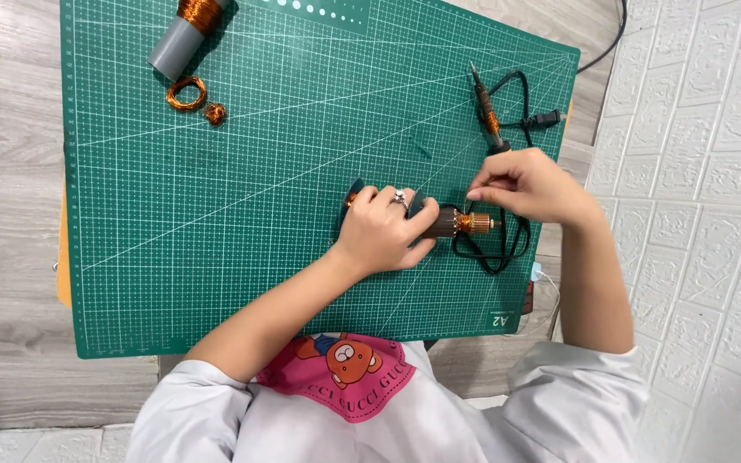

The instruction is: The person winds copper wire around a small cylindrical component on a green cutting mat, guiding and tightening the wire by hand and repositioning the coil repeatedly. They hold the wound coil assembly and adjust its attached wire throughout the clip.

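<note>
Fiddling with the motor armature's copper end, mid-mat

Left hand [385, 230] is wrapped around the armature [454, 223] on the green mat [259, 214]; right hand [525, 184] pinches at its copper tip, probably fine wire. Next needs steady fingers.

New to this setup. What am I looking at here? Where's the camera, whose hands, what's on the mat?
There is no machine: a person works with two bare hands, filmed by one camera worn on their head, looking straight down. Their white sleeves and shirt show at the bottom edge.

The surface is a green cutting mat with a white grid, on a grey wood-look table.

The left hand grips a small motor rotor, a dark cylinder with a copper end, lying on its side. The right hand pinches something fine just above that copper end; it is too small to tell what.

Beyond the hands lies a soldering iron with its black cord. At the far left corner are a grey tube wound with copper wire and two loose copper wire coils.
</note>
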